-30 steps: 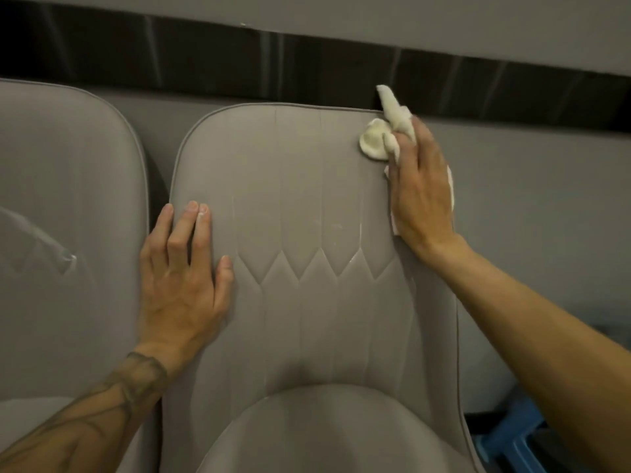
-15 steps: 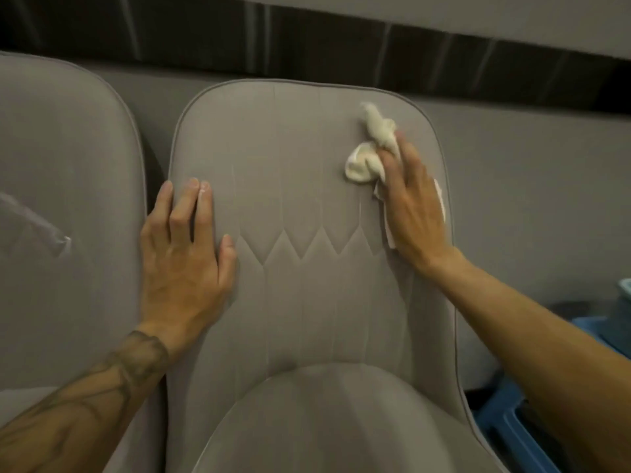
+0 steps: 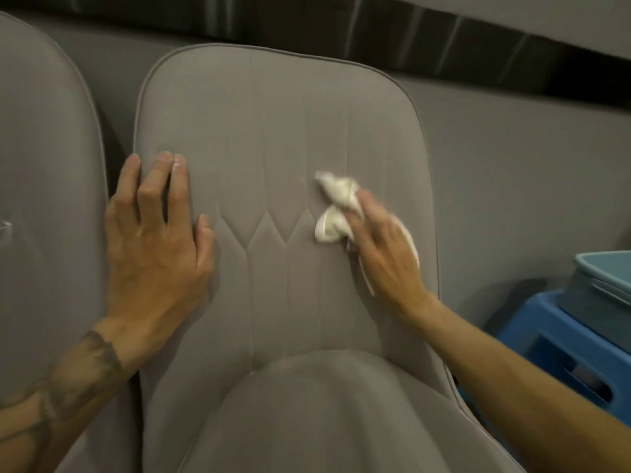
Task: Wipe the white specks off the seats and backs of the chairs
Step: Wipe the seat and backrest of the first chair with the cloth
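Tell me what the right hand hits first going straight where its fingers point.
Only bare chair back, apparently: the right hand, holding the white cloth, points up-left to its top edge, clear of the left hand.

A single head-worn camera looks forward and slightly down, close in on the grey backrest, which fills mid-frame. Left of the backrest a second chair is cropped; right of it sits a blue stool.
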Available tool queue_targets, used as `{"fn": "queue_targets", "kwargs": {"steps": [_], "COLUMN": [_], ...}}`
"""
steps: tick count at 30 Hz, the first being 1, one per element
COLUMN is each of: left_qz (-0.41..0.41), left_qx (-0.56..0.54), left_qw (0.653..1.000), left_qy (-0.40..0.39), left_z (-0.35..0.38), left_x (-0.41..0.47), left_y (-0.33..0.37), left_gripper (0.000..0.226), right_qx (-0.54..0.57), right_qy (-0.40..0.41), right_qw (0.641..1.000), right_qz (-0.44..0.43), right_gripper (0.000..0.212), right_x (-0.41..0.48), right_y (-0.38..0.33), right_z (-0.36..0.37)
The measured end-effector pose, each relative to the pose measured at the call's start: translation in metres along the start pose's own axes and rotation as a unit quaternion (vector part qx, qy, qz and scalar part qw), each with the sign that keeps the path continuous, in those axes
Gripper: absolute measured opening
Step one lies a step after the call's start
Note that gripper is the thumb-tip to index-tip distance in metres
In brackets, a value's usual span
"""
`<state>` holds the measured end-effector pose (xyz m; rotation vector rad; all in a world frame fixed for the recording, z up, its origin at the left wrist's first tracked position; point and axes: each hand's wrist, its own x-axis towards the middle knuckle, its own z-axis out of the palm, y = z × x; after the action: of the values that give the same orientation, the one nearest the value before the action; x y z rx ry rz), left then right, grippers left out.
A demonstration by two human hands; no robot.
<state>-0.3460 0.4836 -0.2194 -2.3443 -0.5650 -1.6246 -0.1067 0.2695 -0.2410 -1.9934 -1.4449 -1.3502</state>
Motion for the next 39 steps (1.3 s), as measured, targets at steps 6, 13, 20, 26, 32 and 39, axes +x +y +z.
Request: {"fn": "queue_targets", "kwargs": {"steps": [6,13,20,26,32,39], "left_qz": [0.015,0.018,0.008,0.006,0.003,-0.007], "left_qx": [0.009,0.019,0.036,0.047,0.042,0.04], "left_qw": [1.0,0.999,0.999,0.999,0.999,0.999], "left_qy": [0.02,0.025,0.025,0.007,0.002,-0.003], "left_z": [0.006,0.008,0.006,0.002,0.002,0.001], "left_x": [0.0,-0.001,0.0,0.0,0.001,0.001], "left_y": [-0.004,-0.004,0.0,0.001,0.002,0.004], "left_gripper": [0.064,0.065,0.063,0.065,0.065,0.065], "right_qx": [0.038,0.093,0.022,0.032,0.058,0.045], "right_qy": [0.02,-0.02,0.104,0.055,0.145,0.101], "right_qw": [0.998,0.992,0.992,0.993,0.983,0.993], "right_qz": [-0.037,-0.082,0.064,-0.101,0.098,-0.038], "right_gripper": [0.049,0.043,0.049,0.04,0.04,0.042], "right_x": [-0.036,-0.038,0.067,0.014,0.16,0.052], "right_y": [-0.02,-0.012,-0.006,-0.01,0.013,-0.024], "right_z": [0.017,0.013,0.008,0.013,-0.011,0.023]}}
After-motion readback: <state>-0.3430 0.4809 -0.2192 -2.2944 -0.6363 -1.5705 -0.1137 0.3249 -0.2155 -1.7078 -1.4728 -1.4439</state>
